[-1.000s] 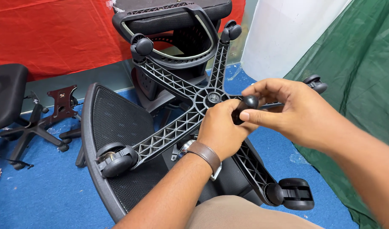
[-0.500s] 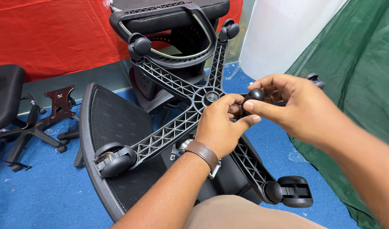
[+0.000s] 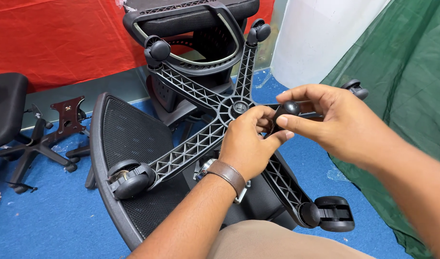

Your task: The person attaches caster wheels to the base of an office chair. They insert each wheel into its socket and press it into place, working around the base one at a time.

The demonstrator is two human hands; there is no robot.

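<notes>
A black five-armed chair base (image 3: 191, 146) lies upside down over a black mesh chair back (image 3: 129, 139), with casters at its arm ends. My left hand (image 3: 249, 144), with a brown strap on the wrist, and my right hand (image 3: 330, 122) meet just right of the base's hub (image 3: 238, 106). Between their fingertips is a small black rounded part (image 3: 288, 109). My right thumb and fingers pinch it from the right. My left fingers grip it from the left. Whether it is joined to the base arm behind is hidden by the hands.
A black office chair (image 3: 196, 29) stands behind the base, against a red cloth (image 3: 57, 38). At the left are another black seat (image 3: 6, 105) and a star base with a metal plate (image 3: 69, 115) on blue carpet (image 3: 47, 220). Green netting (image 3: 402, 86) hangs at right.
Both hands stayed together on the small black part, shifting slightly up and right. The view drifted a little, so the base sits slightly higher in frame.
</notes>
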